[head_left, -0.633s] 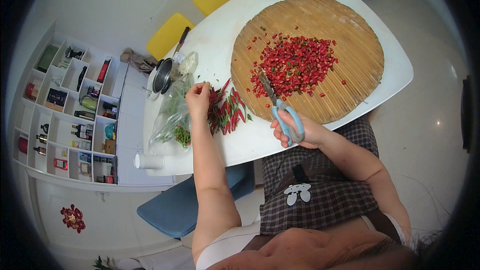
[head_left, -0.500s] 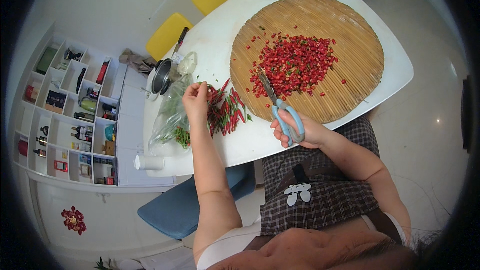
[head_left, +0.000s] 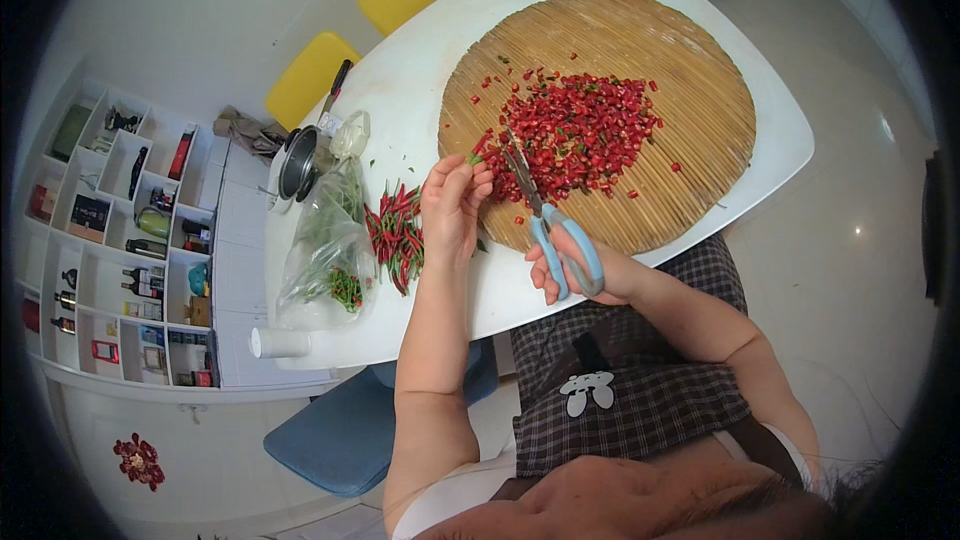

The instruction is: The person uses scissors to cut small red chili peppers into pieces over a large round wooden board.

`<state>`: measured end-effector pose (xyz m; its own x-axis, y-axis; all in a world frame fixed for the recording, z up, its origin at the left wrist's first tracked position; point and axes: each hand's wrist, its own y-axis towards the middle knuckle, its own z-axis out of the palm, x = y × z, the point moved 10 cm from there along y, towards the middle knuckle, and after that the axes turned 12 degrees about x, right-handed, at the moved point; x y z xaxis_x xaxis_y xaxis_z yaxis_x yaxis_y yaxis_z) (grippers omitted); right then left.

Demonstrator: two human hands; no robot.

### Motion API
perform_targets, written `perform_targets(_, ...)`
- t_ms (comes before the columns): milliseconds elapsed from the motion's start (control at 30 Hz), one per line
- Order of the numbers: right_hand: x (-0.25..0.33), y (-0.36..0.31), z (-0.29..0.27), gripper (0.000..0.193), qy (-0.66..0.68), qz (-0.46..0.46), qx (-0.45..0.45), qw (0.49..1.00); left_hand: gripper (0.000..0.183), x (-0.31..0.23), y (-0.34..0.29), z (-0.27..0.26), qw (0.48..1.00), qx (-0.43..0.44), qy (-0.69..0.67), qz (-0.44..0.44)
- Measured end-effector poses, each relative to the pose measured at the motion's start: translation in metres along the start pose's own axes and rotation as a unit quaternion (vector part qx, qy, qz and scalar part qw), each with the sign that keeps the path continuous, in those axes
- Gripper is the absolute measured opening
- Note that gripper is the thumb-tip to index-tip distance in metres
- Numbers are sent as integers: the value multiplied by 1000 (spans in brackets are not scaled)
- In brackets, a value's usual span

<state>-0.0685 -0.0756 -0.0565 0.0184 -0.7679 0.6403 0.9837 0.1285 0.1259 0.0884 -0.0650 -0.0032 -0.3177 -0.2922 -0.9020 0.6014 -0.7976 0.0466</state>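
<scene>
A slim red chilli with a green stem end (head_left: 481,148) is sitting at the fingertips of my left grip (head_left: 456,202), just over the near-left edge of the chopping board; I am pinching it narrowly. My right grip (head_left: 578,275) is holding a pair of scissors with light-blue looped handles and grey metal blades (head_left: 548,213), blades pointing away from me, just beside the chilli. I cannot tell whether the blades are touching it. Below and beyond the tips, a broad heap of chopped red chilli with green flecks (head_left: 590,125) is spreading across the round brown wooden board (head_left: 695,55). Left of the board, a loose pile of whole red chillies with green stems (head_left: 397,240) is lying on the white, round-cornered desk (head_left: 400,70). Farther left, a clear plastic bag (head_left: 310,265) is slumping near a dark round pan (head_left: 298,165); a white cylinder (head_left: 282,343) is resting at the near-left edge.
</scene>
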Motion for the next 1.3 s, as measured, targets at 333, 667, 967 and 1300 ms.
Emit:
perform_targets(333,-4,-2,1,46,3,3,28,1000,14,5,-3,-4,999,19,14,-43)
perform_targets(667,2,-4,4,46,12,-5,10,1000,12,14,1,-16,992,23,63,-104)
perform_targets(967,5,-5,6,43,-9,9,-11,1000,11,15,4,-18,989,-7,89,-117)
perform_targets(1300,3,-6,4,38,-17,21,-40,999,11,17,4,-20,990,-4,87,-113)
